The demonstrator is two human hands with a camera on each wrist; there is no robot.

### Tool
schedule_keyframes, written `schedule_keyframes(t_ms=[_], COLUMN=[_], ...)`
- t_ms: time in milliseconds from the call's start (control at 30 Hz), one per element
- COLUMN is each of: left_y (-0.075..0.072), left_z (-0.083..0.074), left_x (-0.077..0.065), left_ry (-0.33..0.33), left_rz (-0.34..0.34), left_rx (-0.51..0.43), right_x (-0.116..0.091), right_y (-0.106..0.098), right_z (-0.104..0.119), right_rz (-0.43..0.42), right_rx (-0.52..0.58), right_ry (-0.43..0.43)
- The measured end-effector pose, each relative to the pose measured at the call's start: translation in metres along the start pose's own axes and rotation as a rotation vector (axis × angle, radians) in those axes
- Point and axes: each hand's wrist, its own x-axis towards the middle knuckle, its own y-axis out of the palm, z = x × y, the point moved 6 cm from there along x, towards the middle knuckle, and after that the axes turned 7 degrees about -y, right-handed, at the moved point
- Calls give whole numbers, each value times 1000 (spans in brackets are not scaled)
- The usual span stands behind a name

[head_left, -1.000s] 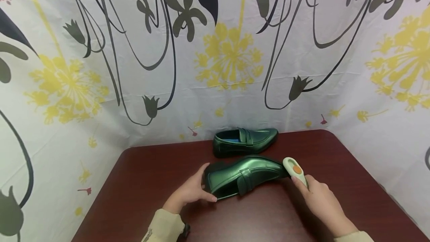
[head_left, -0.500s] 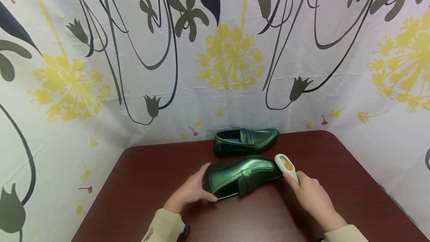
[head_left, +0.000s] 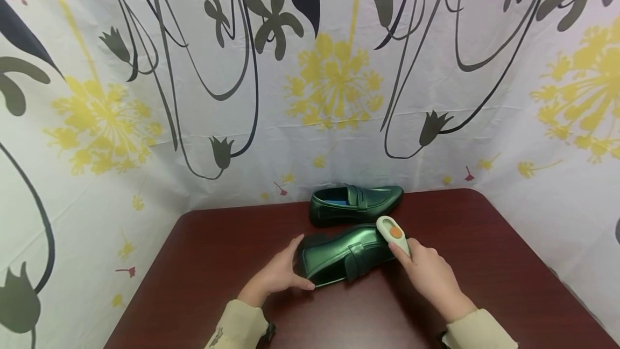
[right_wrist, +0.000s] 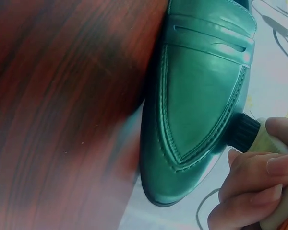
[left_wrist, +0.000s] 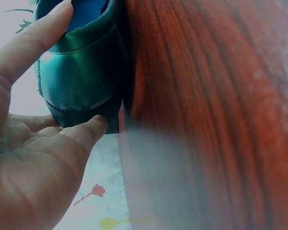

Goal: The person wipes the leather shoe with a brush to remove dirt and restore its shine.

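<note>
A green leather loafer [head_left: 334,255] lies tilted on its side, its opening facing me. At its heel my left hand [head_left: 278,271] holds it, thumb at the opening's rim and fingers at the heel's sole end; the left wrist view shows the loafer's heel [left_wrist: 79,79] between thumb and fingers. My right hand [head_left: 428,273] grips a small pale-green brush [head_left: 393,232] with an orange spot. In the right wrist view the brush's black bristles [right_wrist: 243,133] touch the side of the toe part, near the stitched seam. The brush head partly covers the toe in the head view.
A second green loafer [head_left: 358,203] with a blue insole stands upright just behind, near the table's back edge. The dark red wooden table [head_left: 213,246] runs up to a white floral curtain [head_left: 334,139] at the back and sides.
My right hand has moved left with the brush, from the loafer's toe tip along the upper towards the strap. The left hand and the loafer stay about where they were.
</note>
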Motion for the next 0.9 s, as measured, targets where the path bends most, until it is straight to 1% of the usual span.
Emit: schedule_keyframes(t_ms=[233,433,767,900], left_y=[1,0,0,0], left_z=[1,-1,0,0], left_x=[1,0,1,1], left_ry=[6,11,4,3], left_rz=[-15,-18,-11,-5], left_rx=[34,42,30,8], right_x=[6,9,13,15], right_y=[4,7,13,17], right_z=[13,22,44,53], right_rz=[16,24,11,18], right_rx=[-2,-9,-61,-77], right_ry=[-22,-35,-76,-87])
